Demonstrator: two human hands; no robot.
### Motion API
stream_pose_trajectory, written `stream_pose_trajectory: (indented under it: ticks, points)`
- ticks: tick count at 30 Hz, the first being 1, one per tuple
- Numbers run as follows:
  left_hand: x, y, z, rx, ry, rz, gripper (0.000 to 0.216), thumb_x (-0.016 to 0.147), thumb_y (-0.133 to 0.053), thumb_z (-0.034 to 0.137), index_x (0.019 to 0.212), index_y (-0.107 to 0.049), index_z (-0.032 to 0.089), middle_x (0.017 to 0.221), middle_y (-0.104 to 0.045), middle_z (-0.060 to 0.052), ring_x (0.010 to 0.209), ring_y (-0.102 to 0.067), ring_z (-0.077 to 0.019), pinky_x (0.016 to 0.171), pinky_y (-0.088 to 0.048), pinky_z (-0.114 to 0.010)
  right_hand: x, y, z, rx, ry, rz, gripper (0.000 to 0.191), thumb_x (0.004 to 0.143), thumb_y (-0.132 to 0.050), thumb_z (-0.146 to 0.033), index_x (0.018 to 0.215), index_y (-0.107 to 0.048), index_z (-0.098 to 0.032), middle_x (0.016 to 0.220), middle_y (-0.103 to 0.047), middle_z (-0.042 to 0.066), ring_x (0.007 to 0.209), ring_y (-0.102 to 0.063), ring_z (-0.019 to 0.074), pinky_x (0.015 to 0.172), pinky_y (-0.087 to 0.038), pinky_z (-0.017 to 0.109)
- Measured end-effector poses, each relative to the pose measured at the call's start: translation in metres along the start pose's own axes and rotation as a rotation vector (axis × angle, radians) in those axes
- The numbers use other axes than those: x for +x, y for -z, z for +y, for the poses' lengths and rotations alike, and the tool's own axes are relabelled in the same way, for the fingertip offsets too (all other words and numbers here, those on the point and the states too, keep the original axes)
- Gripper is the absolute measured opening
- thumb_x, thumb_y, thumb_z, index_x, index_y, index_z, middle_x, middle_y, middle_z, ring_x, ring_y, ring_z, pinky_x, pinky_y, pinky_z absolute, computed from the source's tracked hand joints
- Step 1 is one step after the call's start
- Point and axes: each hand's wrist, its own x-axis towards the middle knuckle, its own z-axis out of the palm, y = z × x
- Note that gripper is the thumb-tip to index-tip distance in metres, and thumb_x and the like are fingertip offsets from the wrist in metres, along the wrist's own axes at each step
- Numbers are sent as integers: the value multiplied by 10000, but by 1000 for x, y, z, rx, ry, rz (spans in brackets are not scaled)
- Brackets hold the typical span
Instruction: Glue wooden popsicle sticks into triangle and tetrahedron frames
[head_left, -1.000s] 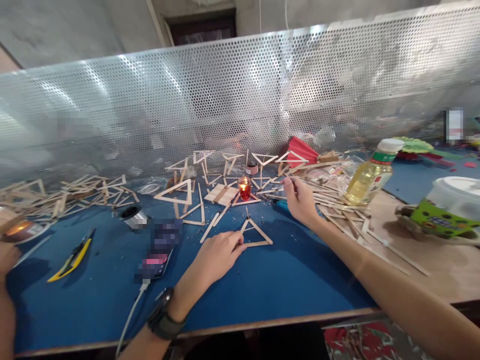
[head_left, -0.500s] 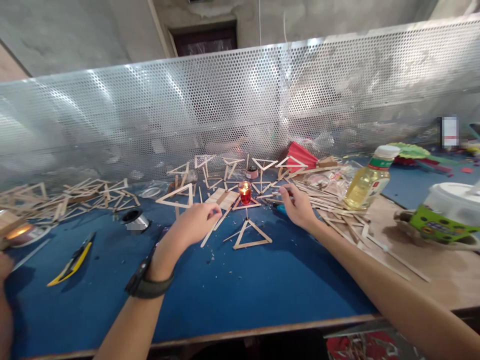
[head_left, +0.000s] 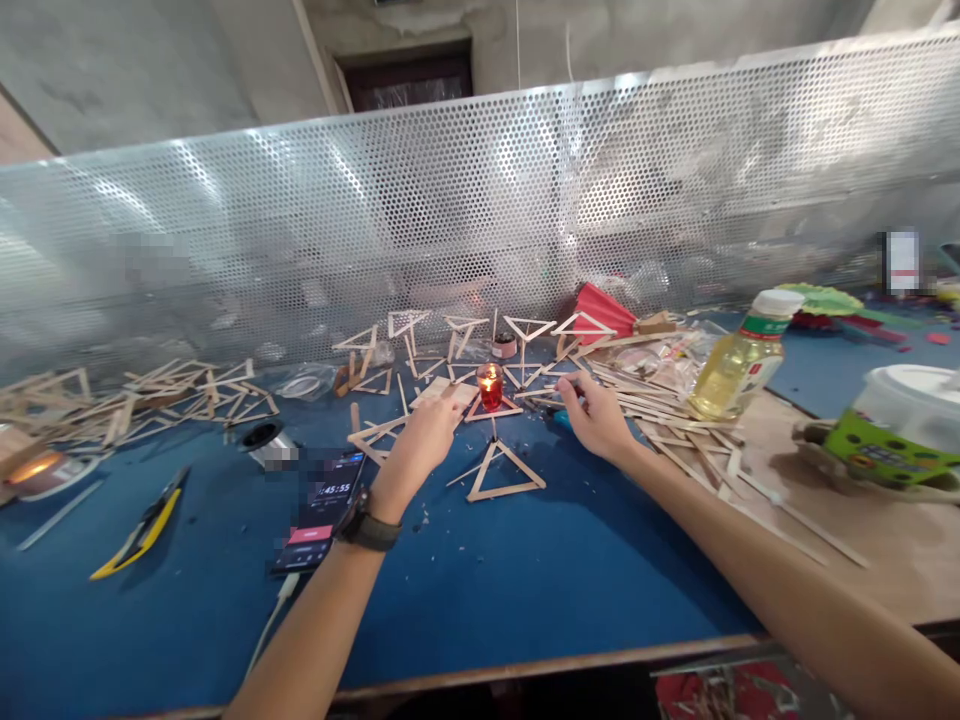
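My left hand point(head_left: 426, 440) reaches forward over the blue table, its fingers together beside a small flat wooden board point(head_left: 433, 390); its fingertips are partly hidden. Just right of them, a lit candle in a red glass point(head_left: 490, 388) stands on a triangle of sticks. My right hand point(head_left: 596, 415) is right of the candle, thumb and forefinger drawn together; whatever they grip is too small to make out. Between my arms lies a wooden stick triangle point(head_left: 506, 472) with a thin stick at its side. Another stick triangle point(head_left: 375, 436) is partly behind my left hand.
Stick frames point(head_left: 409, 325) stand along a perforated metal screen point(head_left: 450, 220). Loose sticks point(head_left: 667, 410) and a bottle of yellow liquid point(head_left: 739, 360) are at right. A phone point(head_left: 319, 510), a wire spool point(head_left: 268, 440) and a yellow utility knife point(head_left: 142, 530) lie at left.
My left hand has moved forward and right towards the board, uncovering the phone. The stick triangle at its left has shifted down towards me. My right hand has barely moved.
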Motion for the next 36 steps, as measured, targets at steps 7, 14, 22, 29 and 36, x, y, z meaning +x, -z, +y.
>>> stream_pose_trajectory:
  ticks: [7, 14, 22, 29, 36]
  points:
    - [-6, -8, -1, 99, -22, 58, 470, 823, -386, -86, 1120, -693, 108, 1120, -679, -165, 1063, -655, -264, 938, -516, -389, -1, 1, 1, 8, -8, -6, 315, 1037, -432, -451, 971, -614, -202, 747, -664, 21, 567, -548, 146, 586, -387, 267]
    - [-38, 49, -24, 274, 61, 100, 328, 858, -646, 155, 1179, -713, 164, 1215, -666, -151, 1147, -605, -327, 965, -491, -415, -3, -1, 1, 10, -18, -16, 327, 1030, -440, -461, 965, -624, -198, 706, -623, 8, 514, -489, 128, 533, -353, 260]
    - [-44, 79, -41, 112, 266, -17, 241, 921, -574, 362, 852, -768, 237, 883, -767, -95, 751, -692, -269, 633, -426, -313, -3, 0, -2, 0, -3, -32, 317, 1034, -441, -450, 955, -624, -203, 699, -623, -1, 506, -485, 124, 542, -359, 261]
    - [-36, 84, -66, -220, 311, 192, 378, 886, -558, 340, 1205, -694, 191, 980, -780, -102, 812, -696, -252, 720, -485, -324, -3, -1, -1, 17, -3, -40, 323, 1034, -439, -458, 976, -627, -202, 726, -637, 10, 508, -484, 126, 528, -353, 263]
    - [-22, 62, -103, -617, 539, 331, 389, 774, -608, 308, 1101, -708, 123, 768, -687, -47, 616, -557, -157, 595, -413, -255, -3, 0, -2, -8, -2, -48, 343, 1038, -424, -468, 962, -624, -200, 664, -595, -3, 502, -481, 130, 531, -353, 261]
